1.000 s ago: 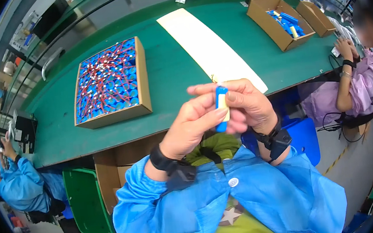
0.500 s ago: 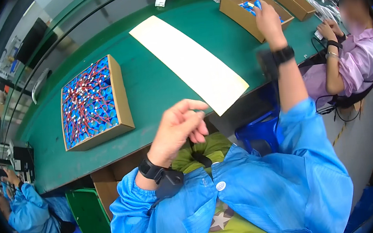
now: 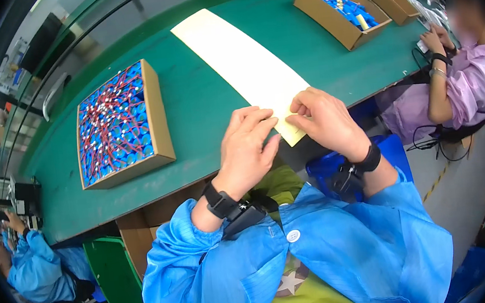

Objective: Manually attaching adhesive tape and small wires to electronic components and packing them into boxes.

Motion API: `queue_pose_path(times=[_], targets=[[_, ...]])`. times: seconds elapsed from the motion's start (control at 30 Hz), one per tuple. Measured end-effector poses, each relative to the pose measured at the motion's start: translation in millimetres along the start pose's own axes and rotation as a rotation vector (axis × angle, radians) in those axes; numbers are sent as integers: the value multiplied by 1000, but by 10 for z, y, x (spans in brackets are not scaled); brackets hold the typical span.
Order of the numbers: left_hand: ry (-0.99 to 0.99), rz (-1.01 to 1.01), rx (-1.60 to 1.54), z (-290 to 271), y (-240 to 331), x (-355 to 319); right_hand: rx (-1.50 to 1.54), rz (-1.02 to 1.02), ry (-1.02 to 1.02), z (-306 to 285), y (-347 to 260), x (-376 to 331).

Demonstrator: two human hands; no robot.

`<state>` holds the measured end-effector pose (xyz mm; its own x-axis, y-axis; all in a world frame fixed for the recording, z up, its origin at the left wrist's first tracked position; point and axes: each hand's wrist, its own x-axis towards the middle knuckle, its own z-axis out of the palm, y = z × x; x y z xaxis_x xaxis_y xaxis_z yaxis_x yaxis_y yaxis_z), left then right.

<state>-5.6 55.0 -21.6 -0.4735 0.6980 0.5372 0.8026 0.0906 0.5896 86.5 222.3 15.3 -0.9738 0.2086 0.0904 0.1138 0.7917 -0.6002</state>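
Observation:
A long pale yellow sheet (image 3: 239, 63) runs diagonally across the green table (image 3: 205, 137). At its near end, both of my hands meet. My left hand (image 3: 246, 145) has its fingertips closed at the sheet's left edge, the thumb lower than the fingers. My right hand (image 3: 329, 123) is closed in a pinch at the sheet's surface, thumb and forefinger close together. Anything small between the fingertips is hidden. Farther right, an open cardboard box (image 3: 323, 21) holds several blue wrapped pieces (image 3: 349, 10), one with a pale yellow band.
At left stands a cardboard box (image 3: 158, 113) packed with blue cylinders (image 3: 112, 124) and red wires. Another small carton (image 3: 390, 0) is at far right. A co-worker in a pink top (image 3: 468, 80) sits at the right. A blue stool (image 3: 396, 147) and green bin (image 3: 111, 278) are below.
My right hand has come back from the box of blue pieces to the sheet's near end. My left hand has moved slightly right and up to meet it there.

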Motion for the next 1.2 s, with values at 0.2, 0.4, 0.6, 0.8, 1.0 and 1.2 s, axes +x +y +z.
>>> queue_pose_path(times=[0.2, 0.4, 0.6, 0.8, 1.0, 1.2], targets=[[4, -14, -54, 24, -24, -38, 5, 64, 261, 205, -75, -40], [19, 1, -47, 19, -45, -32, -67, -223, 288, 229, -33, -98], [18, -24, -150, -189, 9, -10, 959, -246, 428, -177, 158, 94], [239, -168, 451, -1594, -176, 437, 1114, -104, 436, 29, 597, 354], [-17, -327, 914, -1686, -622, 457, 1158, -165, 450, 123, 640, 473], [-332, -508, 861, -1647, -671, 805, 1020, -94, 559, 163, 1110, 346]])
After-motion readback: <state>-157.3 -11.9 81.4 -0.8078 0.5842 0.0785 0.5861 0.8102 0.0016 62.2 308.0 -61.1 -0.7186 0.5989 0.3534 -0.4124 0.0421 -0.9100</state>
